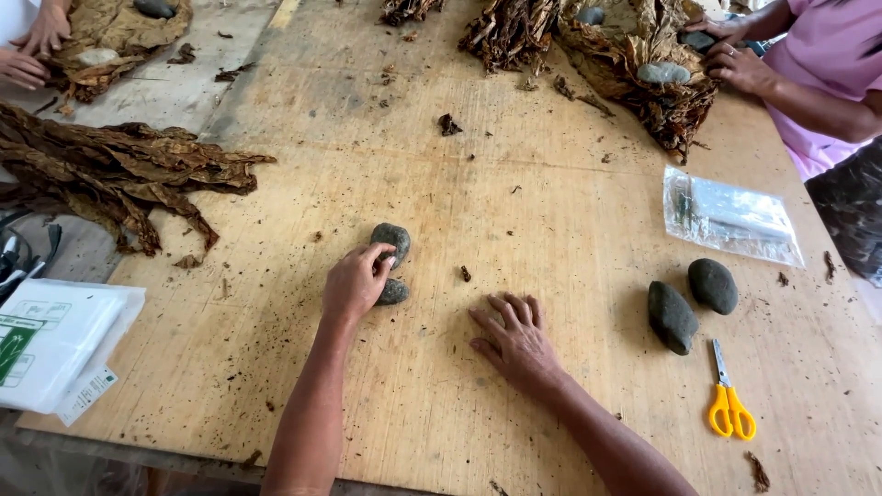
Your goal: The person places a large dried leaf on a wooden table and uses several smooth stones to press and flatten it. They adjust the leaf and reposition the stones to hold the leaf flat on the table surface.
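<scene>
My left hand [354,283] rests on the wooden table [514,211], its fingers curled over two dark grey stones: one stone [392,240] at the fingertips and a smaller stone [393,293] under the thumb side. My right hand [514,338] lies flat on the bare wood with its fingers spread, holding nothing. Two more dark stones [672,317] [713,286] lie to the right of that hand, and yellow-handled scissors [729,398] lie nearer the front edge.
A pile of dried brown leaves [119,174] lies at the left, another leaf pile [634,64] at the far right with a stone on it. A clear plastic bag [730,219] lies right. White packets [55,340] overhang the left edge. Other people's hands [735,60] [32,50] work at both far corners.
</scene>
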